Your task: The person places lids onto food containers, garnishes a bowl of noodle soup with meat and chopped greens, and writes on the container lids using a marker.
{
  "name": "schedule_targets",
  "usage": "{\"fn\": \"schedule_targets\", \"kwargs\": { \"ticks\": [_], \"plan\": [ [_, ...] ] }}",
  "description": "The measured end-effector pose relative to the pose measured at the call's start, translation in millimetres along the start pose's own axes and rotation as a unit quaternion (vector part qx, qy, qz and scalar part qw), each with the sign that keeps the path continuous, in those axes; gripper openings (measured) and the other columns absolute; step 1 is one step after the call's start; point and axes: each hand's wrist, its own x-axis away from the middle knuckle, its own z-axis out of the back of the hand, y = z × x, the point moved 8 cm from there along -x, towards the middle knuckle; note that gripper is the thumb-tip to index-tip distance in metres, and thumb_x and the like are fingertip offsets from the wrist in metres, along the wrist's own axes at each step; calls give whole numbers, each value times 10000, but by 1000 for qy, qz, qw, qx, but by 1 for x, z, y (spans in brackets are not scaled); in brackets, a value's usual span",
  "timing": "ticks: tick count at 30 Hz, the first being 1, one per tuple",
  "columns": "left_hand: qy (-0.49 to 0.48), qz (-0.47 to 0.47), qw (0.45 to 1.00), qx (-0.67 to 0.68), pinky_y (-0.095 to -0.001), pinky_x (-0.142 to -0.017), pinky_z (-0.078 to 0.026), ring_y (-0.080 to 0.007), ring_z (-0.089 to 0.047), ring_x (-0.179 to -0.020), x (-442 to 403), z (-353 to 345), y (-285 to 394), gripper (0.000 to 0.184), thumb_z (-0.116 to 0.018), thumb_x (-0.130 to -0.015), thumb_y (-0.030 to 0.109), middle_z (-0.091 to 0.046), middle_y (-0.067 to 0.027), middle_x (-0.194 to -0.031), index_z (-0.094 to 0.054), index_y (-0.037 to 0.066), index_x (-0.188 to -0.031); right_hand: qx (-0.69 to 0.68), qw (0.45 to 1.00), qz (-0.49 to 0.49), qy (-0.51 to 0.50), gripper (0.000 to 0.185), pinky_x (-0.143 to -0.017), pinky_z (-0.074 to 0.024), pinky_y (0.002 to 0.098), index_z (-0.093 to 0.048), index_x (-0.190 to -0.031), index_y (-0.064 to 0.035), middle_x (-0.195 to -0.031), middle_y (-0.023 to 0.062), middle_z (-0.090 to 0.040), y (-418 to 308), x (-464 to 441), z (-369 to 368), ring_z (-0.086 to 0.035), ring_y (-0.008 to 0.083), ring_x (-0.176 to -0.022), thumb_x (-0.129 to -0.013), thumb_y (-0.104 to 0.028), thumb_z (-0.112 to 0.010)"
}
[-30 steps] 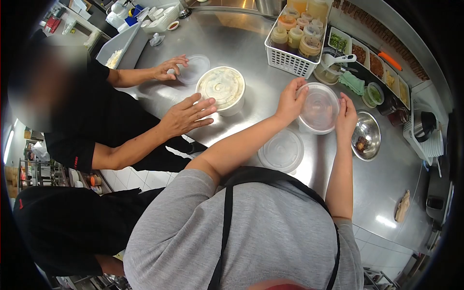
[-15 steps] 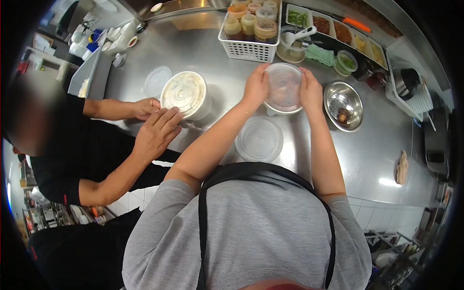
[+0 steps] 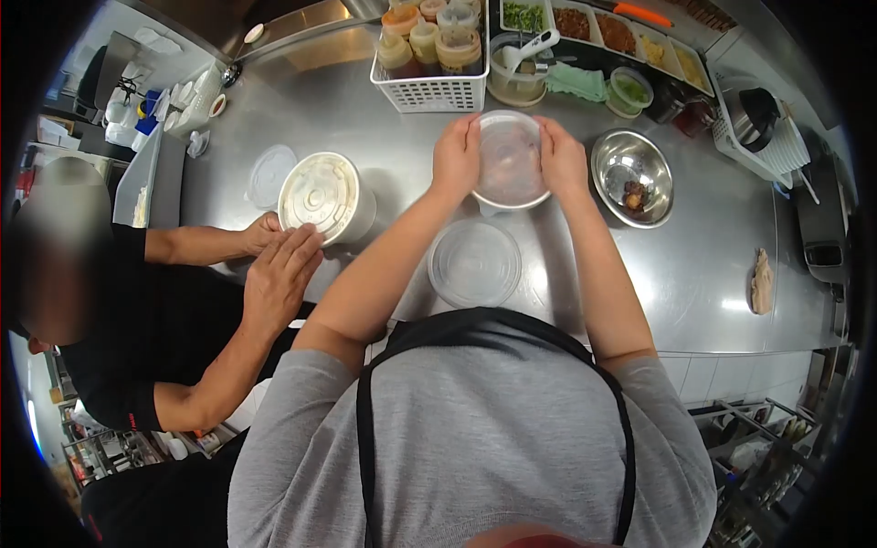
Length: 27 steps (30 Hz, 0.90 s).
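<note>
A round takeaway bowl with a clear plastic lid is between my hands over the steel counter, and its contents show only as a reddish blur. My left hand wraps the bowl's left side, thumb near the rim. On the opposite side my right hand grips the rim. Just below, a loose clear lid lies flat on the counter. To the right stands a metal mixing bowl with a small dark heap of food inside.
At left, a co-worker's hands hold a lidded white tub; another clear lid lies behind it. A white basket of sauce bottles and a topping tray line the back. A crumpled tan item lies far right.
The camera view has shifted, so the counter items appear further left. Both my hands stay on the lidded bowl's sides. The co-worker's hands remain at the white tub.
</note>
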Motion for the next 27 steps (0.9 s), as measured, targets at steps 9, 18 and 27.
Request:
{"fn": "schedule_targets", "kwargs": {
  "ticks": [9,18,27],
  "plan": [
    [-208,24,977,-36,-288,-848,-409,-231,-560,-962,-33,-30,-11,324,-403,-925,266,-596,-149,-1025,-562,41,-1095,53,996,63,-35,262,-663,-473,369,-579,-1103,-189,-743,126,-632,0,-18,-9,-621,271,-662,-894,-254,-435],
    [-172,-116,967,-150,-321,-883,-402,-285,-528,-1004,-36,-31,15,293,-421,-897,189,-572,-136,-1027,-524,48,-1131,122,988,71,-60,387,-816,-442,400,-506,-1201,-211,-1115,106,-544,-13,-7,-12,-544,307,-990,-830,-113,-454],
    [-176,-142,955,-192,-377,-778,-455,-317,-557,-892,-22,-24,31,255,-462,-866,174,-583,-143,-992,-590,53,-1051,148,977,87,-124,434,-865,-418,395,-497,-1212,-196,-1156,128,-525,-15,-13,-22,-524,309,-1039,-802,-64,-447]
  ]
}}
